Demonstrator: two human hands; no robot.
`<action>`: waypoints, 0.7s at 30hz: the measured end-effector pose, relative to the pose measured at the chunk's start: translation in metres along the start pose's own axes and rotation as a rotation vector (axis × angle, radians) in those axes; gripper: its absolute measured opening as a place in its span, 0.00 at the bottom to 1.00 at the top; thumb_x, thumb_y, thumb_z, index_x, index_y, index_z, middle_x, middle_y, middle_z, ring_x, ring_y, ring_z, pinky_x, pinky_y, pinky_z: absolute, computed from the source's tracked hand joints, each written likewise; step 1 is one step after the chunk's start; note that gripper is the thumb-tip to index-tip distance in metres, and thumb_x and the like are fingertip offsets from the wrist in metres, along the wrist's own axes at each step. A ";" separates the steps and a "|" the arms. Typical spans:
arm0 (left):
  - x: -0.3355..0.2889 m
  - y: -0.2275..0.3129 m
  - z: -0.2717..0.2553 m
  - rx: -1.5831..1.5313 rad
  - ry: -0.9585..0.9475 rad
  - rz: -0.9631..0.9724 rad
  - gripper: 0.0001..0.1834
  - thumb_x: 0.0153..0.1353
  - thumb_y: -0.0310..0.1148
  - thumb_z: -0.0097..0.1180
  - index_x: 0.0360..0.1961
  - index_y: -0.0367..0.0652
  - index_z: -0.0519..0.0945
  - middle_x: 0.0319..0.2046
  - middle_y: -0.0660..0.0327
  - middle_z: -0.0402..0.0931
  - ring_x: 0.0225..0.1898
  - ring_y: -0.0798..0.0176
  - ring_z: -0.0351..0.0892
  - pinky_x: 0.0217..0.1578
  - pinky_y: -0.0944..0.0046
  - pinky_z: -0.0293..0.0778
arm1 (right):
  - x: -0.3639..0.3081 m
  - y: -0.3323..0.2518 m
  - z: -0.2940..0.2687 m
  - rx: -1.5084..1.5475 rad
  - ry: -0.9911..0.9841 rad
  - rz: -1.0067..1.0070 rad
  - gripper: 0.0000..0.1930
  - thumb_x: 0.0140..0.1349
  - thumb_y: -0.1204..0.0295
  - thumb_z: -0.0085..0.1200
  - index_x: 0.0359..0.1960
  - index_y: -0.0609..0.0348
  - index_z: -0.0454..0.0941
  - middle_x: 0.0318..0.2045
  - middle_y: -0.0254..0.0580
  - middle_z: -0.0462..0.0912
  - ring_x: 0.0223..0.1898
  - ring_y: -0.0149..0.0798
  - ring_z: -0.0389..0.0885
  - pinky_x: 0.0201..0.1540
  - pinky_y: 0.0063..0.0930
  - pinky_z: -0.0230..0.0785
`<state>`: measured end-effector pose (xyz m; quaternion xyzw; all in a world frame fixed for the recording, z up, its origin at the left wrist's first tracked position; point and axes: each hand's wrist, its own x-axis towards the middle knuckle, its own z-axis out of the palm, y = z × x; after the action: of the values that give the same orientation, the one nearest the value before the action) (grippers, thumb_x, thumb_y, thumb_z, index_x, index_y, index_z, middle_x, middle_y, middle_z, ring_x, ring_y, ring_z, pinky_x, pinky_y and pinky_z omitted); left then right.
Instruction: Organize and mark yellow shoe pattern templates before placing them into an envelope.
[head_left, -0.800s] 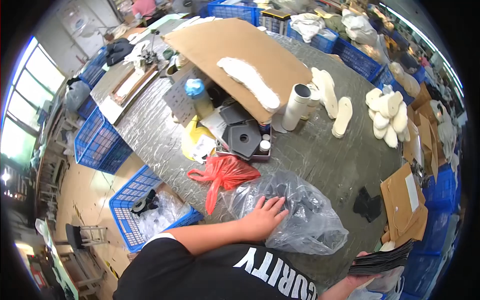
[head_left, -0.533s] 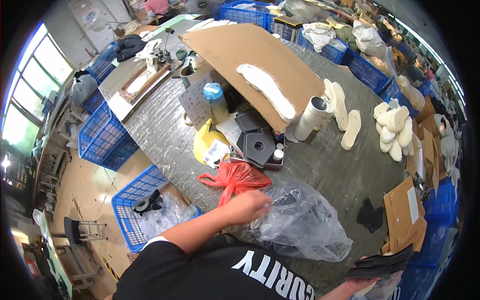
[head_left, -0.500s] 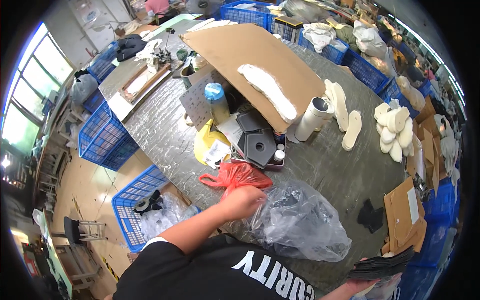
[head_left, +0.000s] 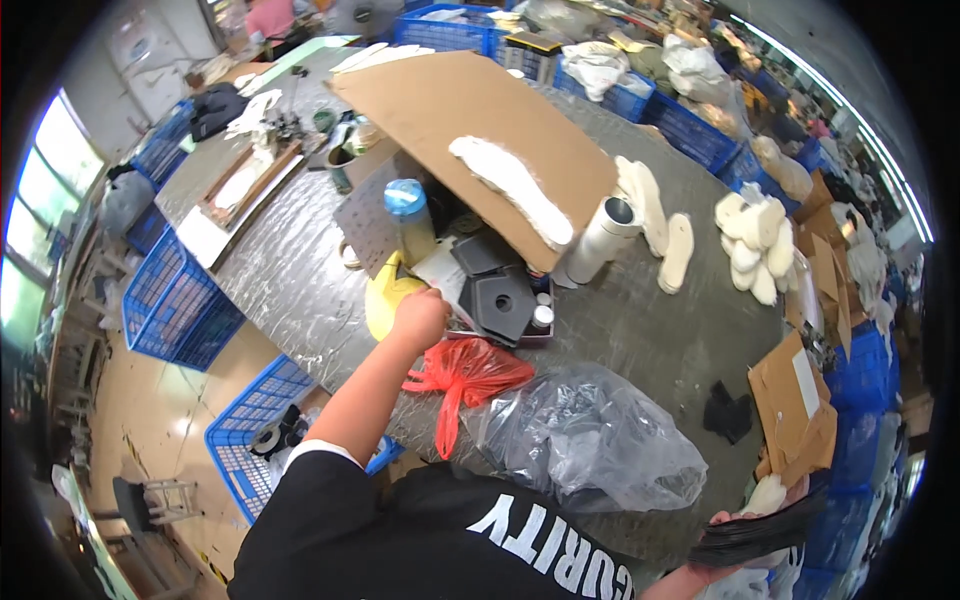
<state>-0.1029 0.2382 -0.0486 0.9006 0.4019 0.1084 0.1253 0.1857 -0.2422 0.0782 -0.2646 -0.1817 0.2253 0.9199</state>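
My left hand point(head_left: 423, 319) is closed over the edge of a yellow bag-like item point(head_left: 388, 297), beside an open box holding black plastic pieces point(head_left: 503, 305). Whether its fingers hold anything is hidden. Just below lies a knotted red plastic bag point(head_left: 480, 368). A clear plastic bag point(head_left: 590, 440) with dark contents rests on the table close to my body. At the lower right, my right hand point(head_left: 712, 560) grips a stack of thin black flat pieces point(head_left: 760, 538), fanned at its edge. Its fingers are partly hidden by the stack.
A large cardboard sheet point(head_left: 480, 115) leans over the box, a white insole-shaped piece point(head_left: 515, 190) on it. Right of it stand a white tumbler point(head_left: 605, 240) and a pile of cream insoles point(head_left: 757, 245). Blue crates point(head_left: 185, 300) line the table's left side. Cardboard point(head_left: 790, 400) lies at right.
My left hand has moved from the red bag up and left to the yellow item. The red bag's handles now hang toward me. My right hand still holds the black stack.
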 end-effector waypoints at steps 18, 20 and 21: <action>0.016 -0.012 0.000 -0.537 0.170 0.046 0.04 0.61 0.25 0.48 0.35 0.35 0.73 0.22 0.56 0.75 0.27 0.63 0.78 0.31 0.66 0.72 | -0.072 -0.006 -0.041 0.043 0.107 -0.176 0.26 0.58 0.57 0.54 0.56 0.54 0.70 0.51 0.43 0.75 0.49 0.42 0.74 0.54 0.45 0.58; 0.020 -0.018 -0.007 -0.616 0.243 0.003 0.04 0.62 0.25 0.47 0.35 0.35 0.73 0.23 0.58 0.75 0.27 0.66 0.77 0.31 0.67 0.72 | -0.071 0.002 -0.033 0.072 0.116 -0.185 0.24 0.60 0.61 0.51 0.55 0.59 0.68 0.51 0.50 0.73 0.45 0.43 0.73 0.49 0.38 0.60; 0.021 -0.020 -0.014 -0.653 0.219 0.008 0.04 0.63 0.25 0.46 0.35 0.35 0.73 0.24 0.60 0.74 0.26 0.69 0.75 0.30 0.68 0.71 | -0.070 0.007 -0.032 0.085 0.123 -0.195 0.24 0.60 0.61 0.51 0.55 0.59 0.68 0.51 0.50 0.73 0.45 0.43 0.73 0.49 0.38 0.60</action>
<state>-0.1074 0.2693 -0.0395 0.7974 0.3536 0.3278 0.3629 0.1395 -0.2859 0.0340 -0.2195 -0.1403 0.1254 0.9573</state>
